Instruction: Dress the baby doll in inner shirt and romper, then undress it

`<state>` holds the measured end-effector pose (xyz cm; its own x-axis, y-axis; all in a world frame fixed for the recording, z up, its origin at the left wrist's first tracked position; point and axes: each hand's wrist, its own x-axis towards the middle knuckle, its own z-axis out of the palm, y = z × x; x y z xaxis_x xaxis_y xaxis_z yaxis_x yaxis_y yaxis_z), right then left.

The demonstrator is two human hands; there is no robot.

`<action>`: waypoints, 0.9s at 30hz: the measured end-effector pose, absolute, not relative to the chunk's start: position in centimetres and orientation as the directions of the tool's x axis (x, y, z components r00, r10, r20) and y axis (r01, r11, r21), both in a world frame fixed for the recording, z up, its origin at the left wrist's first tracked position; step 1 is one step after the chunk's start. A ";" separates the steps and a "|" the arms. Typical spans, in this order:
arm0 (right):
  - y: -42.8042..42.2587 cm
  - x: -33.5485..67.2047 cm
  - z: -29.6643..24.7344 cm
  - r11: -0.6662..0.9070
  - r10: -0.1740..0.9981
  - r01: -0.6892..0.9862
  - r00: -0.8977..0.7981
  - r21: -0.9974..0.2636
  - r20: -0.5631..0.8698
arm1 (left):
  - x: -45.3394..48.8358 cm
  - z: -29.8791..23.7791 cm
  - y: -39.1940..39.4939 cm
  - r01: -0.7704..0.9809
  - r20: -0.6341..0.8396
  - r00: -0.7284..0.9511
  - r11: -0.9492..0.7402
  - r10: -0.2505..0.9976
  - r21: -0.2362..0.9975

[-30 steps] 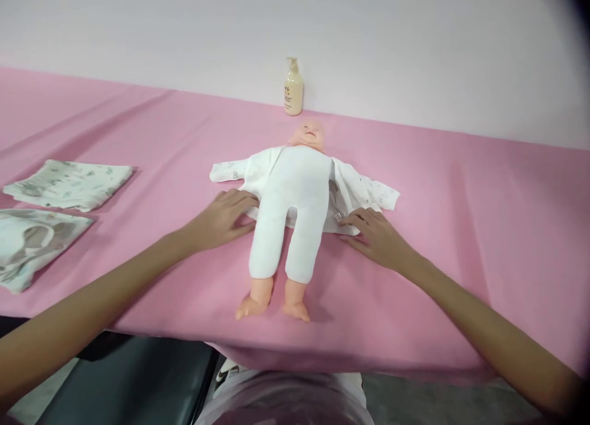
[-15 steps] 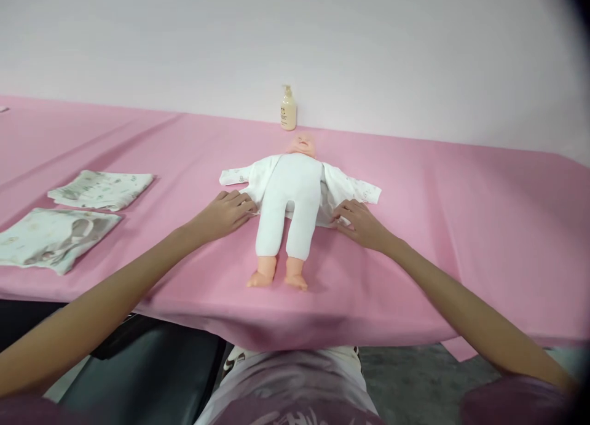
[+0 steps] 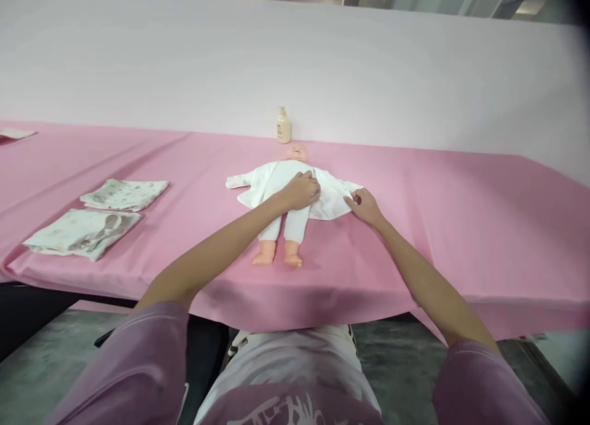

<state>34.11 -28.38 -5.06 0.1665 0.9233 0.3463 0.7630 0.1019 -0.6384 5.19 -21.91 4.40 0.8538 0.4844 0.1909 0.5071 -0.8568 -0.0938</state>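
Note:
A baby doll in a white bodysuit lies on its back, its bare feet toward me. Spread open under it is a white long-sleeved baby shirt, its right-hand panel pulled out flat beside the torso. My right hand pinches the outer edge of that panel between thumb and fingers. Across the doll's trunk reaches my left hand, its fingers curled together where the bodysuit meets the shirt; what is under the fingertips is hidden.
Behind the doll's head stands a cream pump bottle against the white wall. Two folded printed cloths, a farther one and a nearer one, lie left on the pink table cover. Another flat item lies far left.
My left hand has left the shirt's left panel and crossed right onto the doll's trunk. My right hand has drawn the right panel outward. The view has tilted up.

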 end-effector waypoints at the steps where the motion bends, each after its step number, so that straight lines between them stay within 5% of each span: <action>1: -28.4 34.2 -5.0 0.109 0.935 0.716 0.162 -0.690 0.315 | 6.9 4.3 -21.4 0.522 0.130 0.852 -0.837 0.506 -0.162; 5: -28.5 34.4 -5.0 0.137 0.971 0.466 0.110 -0.874 0.211 | 11.7 3.7 -19.0 0.577 -0.053 0.790 -0.771 0.610 -0.271; 11: -29.0 33.5 -4.5 0.096 0.992 0.314 0.047 -0.944 0.117 | 12.7 2.7 -17.7 0.604 -0.036 0.770 -0.745 0.638 -0.284; 16: -29.7 33.5 -4.8 0.098 0.978 0.653 0.076 -0.751 0.193 | 12.0 3.9 -17.2 0.626 0.045 0.773 -0.748 0.633 -0.220; 21: -28.5 34.7 -6.1 0.152 0.869 0.831 0.146 -0.535 0.473 | 12.0 6.0 -13.0 0.690 0.246 0.706 -0.724 0.665 -0.024; 24: -27.0 36.4 -6.4 0.099 0.815 0.906 0.165 -0.413 0.556 | 12.0 6.6 -9.7 0.687 0.038 0.721 -0.721 0.692 0.084; 27: -25.3 37.8 -5.9 0.185 0.879 0.920 0.002 -0.345 0.477 | 12.1 6.4 -7.4 0.677 -0.181 0.733 -0.728 0.656 0.105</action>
